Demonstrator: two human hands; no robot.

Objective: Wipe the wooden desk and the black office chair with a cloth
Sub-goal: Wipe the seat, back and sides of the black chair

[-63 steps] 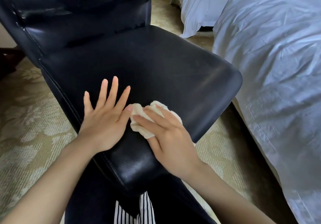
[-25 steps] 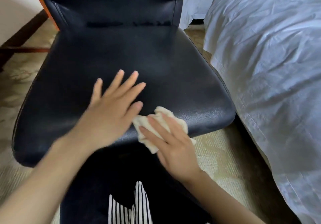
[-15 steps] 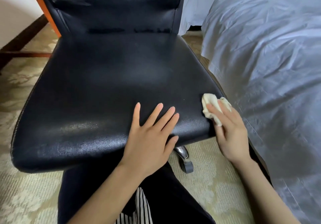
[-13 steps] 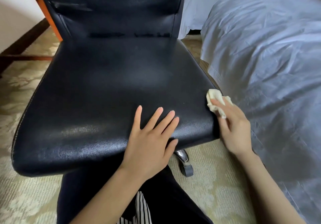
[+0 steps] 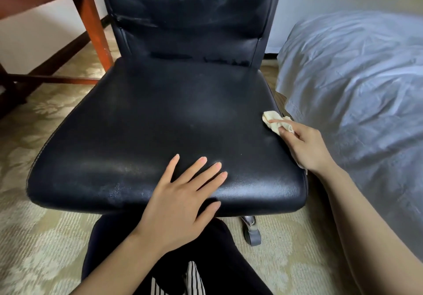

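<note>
Left hand (image 5: 180, 203): laid flat on the seat's front edge, fingers straight.
Right hand (image 5: 304, 148): crumpled cream cloth (image 5: 274, 123) is pinched, pressed to the seat's right edge.
Black office chair (image 5: 160, 123): glossy leather, backrest smudged.
Around: wooden desk (image 5: 91, 20) leg seen behind-left; bed (image 5: 354, 77) just beside the right edge.

The crumpled cream cloth (image 5: 272, 118) is pinched under the fingers (image 5: 275, 122) of the right hand (image 5: 306, 148) at the right edge of the black office chair (image 5: 160, 123), whose shiny seat lies flat below the left hand (image 5: 180, 205), with the wooden desk (image 5: 91, 20) far beyond the fingertips.
</note>
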